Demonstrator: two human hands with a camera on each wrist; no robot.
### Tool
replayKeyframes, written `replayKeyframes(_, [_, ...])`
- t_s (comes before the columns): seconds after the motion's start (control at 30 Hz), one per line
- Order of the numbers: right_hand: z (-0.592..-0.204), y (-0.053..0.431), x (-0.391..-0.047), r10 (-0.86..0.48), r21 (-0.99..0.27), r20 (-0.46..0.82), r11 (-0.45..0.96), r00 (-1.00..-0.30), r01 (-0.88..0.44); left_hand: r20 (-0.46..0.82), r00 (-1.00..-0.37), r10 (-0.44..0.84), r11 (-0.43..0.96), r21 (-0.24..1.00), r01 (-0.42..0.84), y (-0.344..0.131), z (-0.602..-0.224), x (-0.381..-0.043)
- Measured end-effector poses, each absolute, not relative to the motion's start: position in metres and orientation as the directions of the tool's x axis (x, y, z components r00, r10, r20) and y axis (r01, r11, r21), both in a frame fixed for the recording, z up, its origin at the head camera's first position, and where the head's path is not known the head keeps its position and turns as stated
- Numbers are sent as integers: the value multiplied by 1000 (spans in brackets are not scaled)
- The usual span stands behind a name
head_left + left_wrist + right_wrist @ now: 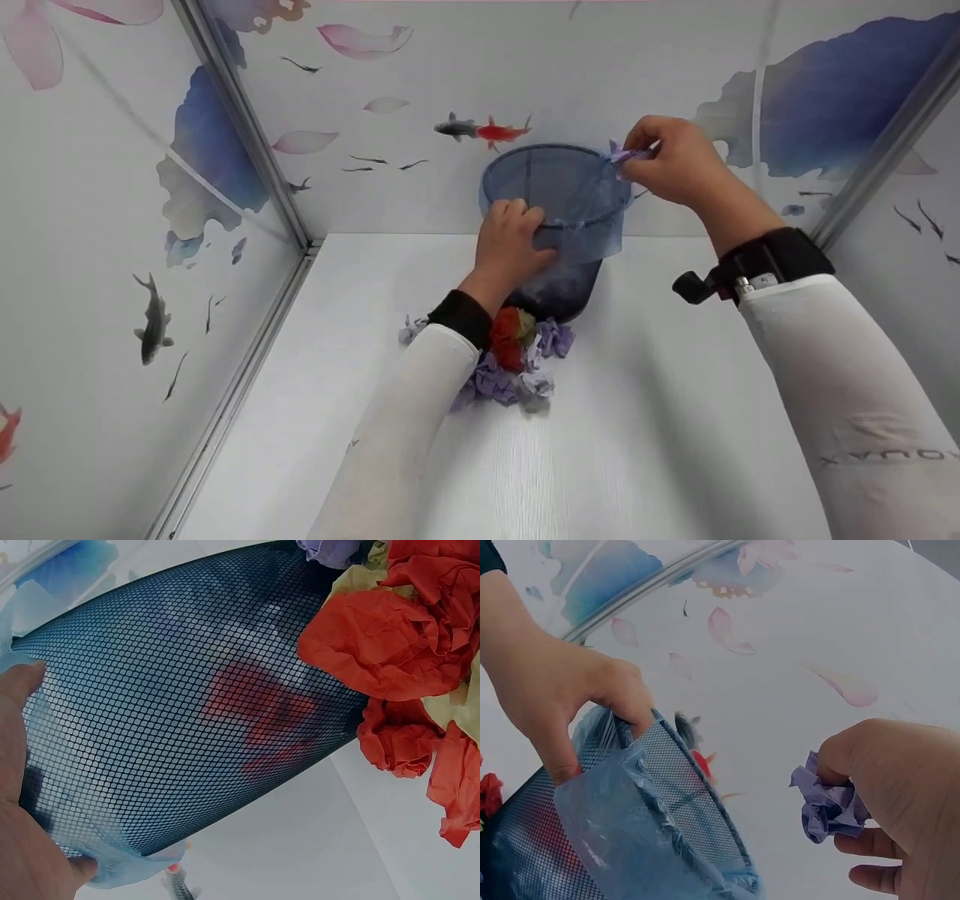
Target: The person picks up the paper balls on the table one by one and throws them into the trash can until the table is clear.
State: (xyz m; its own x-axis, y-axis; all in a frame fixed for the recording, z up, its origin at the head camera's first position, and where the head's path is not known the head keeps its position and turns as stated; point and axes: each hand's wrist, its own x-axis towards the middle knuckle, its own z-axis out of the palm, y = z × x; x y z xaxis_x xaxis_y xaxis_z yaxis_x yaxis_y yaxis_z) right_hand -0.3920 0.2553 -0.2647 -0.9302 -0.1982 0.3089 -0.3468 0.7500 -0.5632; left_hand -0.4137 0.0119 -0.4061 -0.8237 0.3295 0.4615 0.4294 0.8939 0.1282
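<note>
A dark mesh wastebasket [564, 291] stands against the back wall, lined with a thin blue plastic bag [600, 244] folded over its rim. My left hand [504, 251] grips the near side of that rim, fingers over the edge and thumb outside. To the right of the opening, my right hand [679, 161] pinches a crumpled purple paper ball [829, 802] at about rim height. Through the mesh in the left wrist view, blurred red shapes show. In front of the basket lie crumpled papers: red [507, 339], purple [495, 381] and some pale ones.
A white tabletop [360, 300] carries the basket and the paper pile. White panels [375, 172] printed with fish and petals rise at the back and both sides, with metal frame bars [247, 120] at the corners. My left forearm partly covers the pile.
</note>
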Motion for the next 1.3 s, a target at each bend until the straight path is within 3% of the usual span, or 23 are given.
replayKeyframes(0.63, [-276, 228, -418, -266, -523, 282, 763, -922, -380, 469, -819, 332, 901, 99, 422, 12, -406, -415])
replayKeyframes(1.3, [-290, 230, -422, -264, -495, 258, 790, -929, -362, 455, -827, 332, 901, 106, 420, 11, -405, -414])
